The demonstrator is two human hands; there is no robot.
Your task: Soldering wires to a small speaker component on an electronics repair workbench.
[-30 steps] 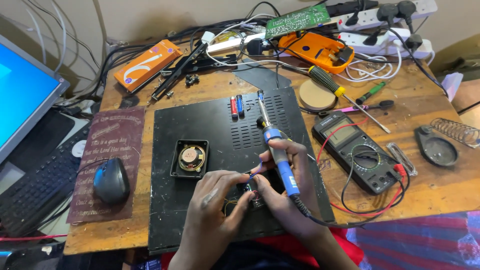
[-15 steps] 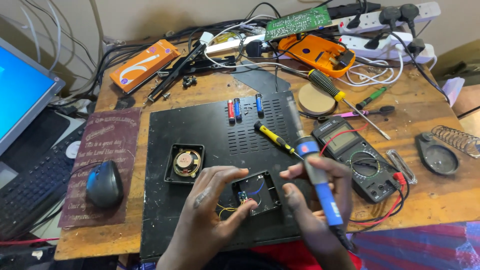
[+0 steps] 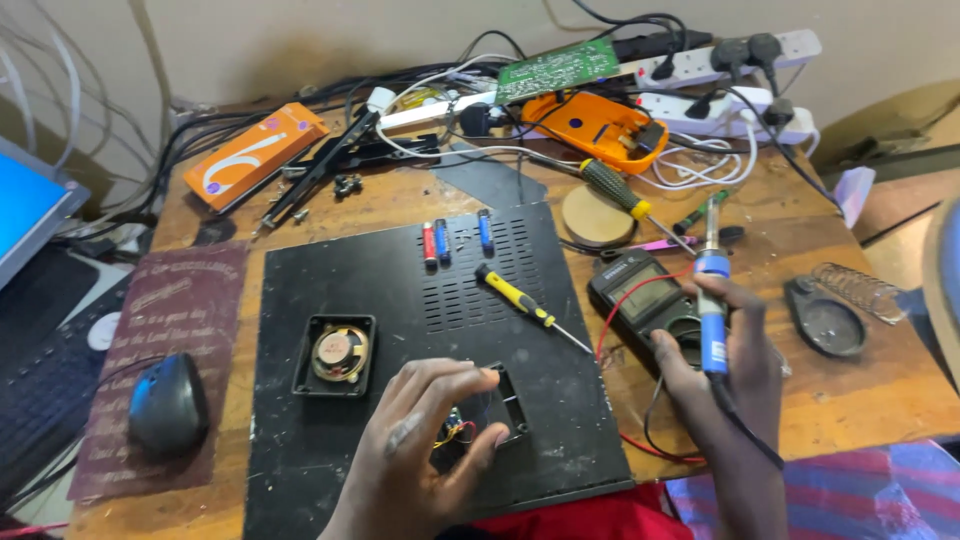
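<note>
Blue-handled soldering iron (image 3: 712, 320) upright in our right hand (image 3: 722, 375), fingers wrapped round it, above the black multimeter (image 3: 648, 300). Our left hand (image 3: 420, 440) pinches a small black open-framed housing (image 3: 487, 412) on the black perforated metal panel (image 3: 400, 290)

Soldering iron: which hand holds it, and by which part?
The right hand grips the soldering iron by its blue handle, tip up. The left hand holds a small black frame.

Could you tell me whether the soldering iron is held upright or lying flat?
Upright: the right hand holds the soldering iron tip up above the multimeter.
</note>
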